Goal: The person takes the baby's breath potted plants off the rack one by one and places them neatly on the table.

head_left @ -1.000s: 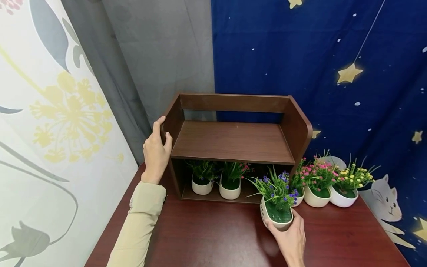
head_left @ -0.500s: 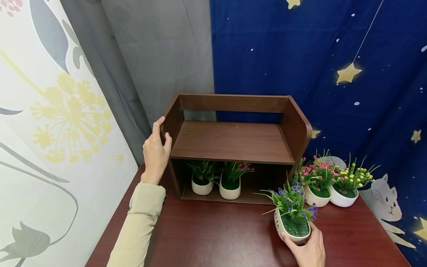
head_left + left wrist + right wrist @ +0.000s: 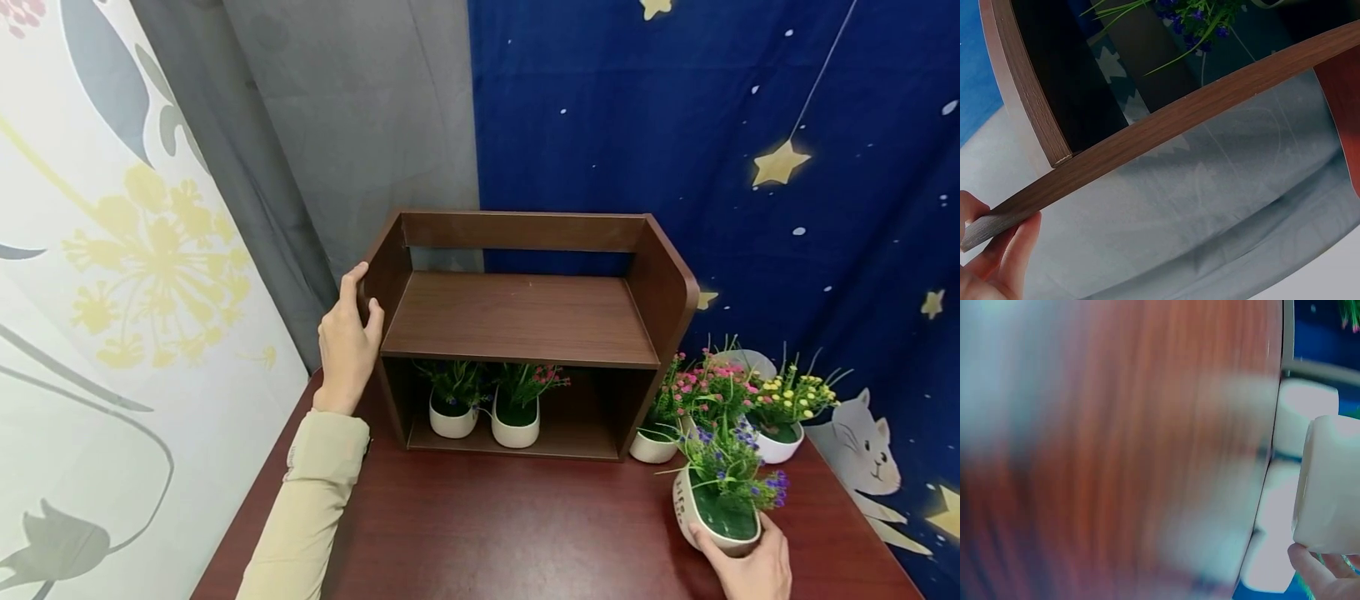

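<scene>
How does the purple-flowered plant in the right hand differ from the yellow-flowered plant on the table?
The purple-flowered plant is gripped by the right hand, while the yellow-flowered plant stands farther back on the table. The purple plant's pot shows dark marks; the yellow plant's pot looks plain where visible. Both have whitish pots and green foliage.

Dark lettering (image 3: 679,502) is being shown on the left side of the white flowerpot (image 3: 688,517), held toward the right edge of the worktop (image 3: 487,525); the characters are rendered too small, and nothing can be made out.
</scene>
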A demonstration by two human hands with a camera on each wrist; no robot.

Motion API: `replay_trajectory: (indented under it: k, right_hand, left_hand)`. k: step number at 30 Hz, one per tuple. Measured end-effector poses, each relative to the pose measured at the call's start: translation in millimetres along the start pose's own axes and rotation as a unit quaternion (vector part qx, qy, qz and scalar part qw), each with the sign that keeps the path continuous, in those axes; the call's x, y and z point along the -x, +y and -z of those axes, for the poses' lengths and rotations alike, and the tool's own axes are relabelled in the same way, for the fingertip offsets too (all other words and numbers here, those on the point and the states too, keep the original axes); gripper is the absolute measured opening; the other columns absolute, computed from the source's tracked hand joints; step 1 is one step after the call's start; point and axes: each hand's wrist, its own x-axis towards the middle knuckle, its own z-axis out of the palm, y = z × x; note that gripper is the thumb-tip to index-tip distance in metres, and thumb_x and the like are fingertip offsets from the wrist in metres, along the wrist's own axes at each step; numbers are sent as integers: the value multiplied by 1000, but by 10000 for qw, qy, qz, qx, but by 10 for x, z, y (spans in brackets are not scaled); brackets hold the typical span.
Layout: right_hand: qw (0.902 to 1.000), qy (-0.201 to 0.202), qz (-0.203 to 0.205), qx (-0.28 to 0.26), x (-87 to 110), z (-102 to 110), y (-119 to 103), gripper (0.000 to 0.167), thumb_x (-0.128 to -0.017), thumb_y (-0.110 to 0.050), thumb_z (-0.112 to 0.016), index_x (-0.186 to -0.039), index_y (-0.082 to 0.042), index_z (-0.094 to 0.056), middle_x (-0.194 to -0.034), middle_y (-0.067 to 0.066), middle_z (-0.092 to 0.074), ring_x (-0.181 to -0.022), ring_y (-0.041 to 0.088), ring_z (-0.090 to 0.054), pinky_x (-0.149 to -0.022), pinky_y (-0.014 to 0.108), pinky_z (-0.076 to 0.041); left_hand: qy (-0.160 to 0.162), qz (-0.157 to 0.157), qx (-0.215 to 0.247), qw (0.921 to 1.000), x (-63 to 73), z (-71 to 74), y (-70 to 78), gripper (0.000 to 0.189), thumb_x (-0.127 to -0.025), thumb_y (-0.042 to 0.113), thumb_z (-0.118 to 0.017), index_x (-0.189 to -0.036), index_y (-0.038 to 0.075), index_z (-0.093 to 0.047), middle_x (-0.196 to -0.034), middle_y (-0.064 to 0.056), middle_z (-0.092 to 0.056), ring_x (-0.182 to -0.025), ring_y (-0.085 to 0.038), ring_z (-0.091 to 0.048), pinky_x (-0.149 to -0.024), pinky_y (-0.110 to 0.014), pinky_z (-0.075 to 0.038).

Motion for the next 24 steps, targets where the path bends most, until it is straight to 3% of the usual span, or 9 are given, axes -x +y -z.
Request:
replay_trajectory:
  k: [4, 10, 16, 24]
  right_hand:
    - [9998, -7, -128, 140, -139, 70, 104, 87, -63, -32, -81, -128, 7, -38, -114, 29, -40, -106, 48, -39, -88, 55, -28]
    - [9955, -361, -666, 571, -363, 204, 249, 92, -69, -40, -77, -130, 11, -30, -117, 31, -35, -111, 47, -34, -93, 57, -26]
    - [9928, -340, -804, 822, -554, 315, 449, 91, -69, -39, -76, -129, 11, -29, -116, 32, -34, -112, 47, -33, -94, 56, -26]
    - [9857, -803, -1147, 940, -756, 362, 611, 93, -71, -42, -74, -127, 16, -29, -115, 35, -34, -110, 49, -35, -92, 59, -27]
  left_hand:
    - [-9, 6, 8, 10000, -3, 8, -3, 45, -90, 5, -54, -134, 14, -48, -53, -5, -37, -41, -15, -27, -42, -33, -24]
    - [-34, -1, 22, 10000, 2, 10, 4, 45, -90, 5, -54, -134, 14, -47, -52, -4, -36, -40, -16, -27, -42, -33, -24]
    - [-120, 21, 81, 9999, 5, -1, 9, 46, -91, 6, -54, -135, 16, -46, -53, -4, -38, -40, -14, -27, -41, -32, -25]
    - [42, -71, 109, 9999, 0, 7, -14, 47, -90, 4, -54, -135, 15, -48, -53, -5, -40, -41, -9, -24, -42, -32, -25]
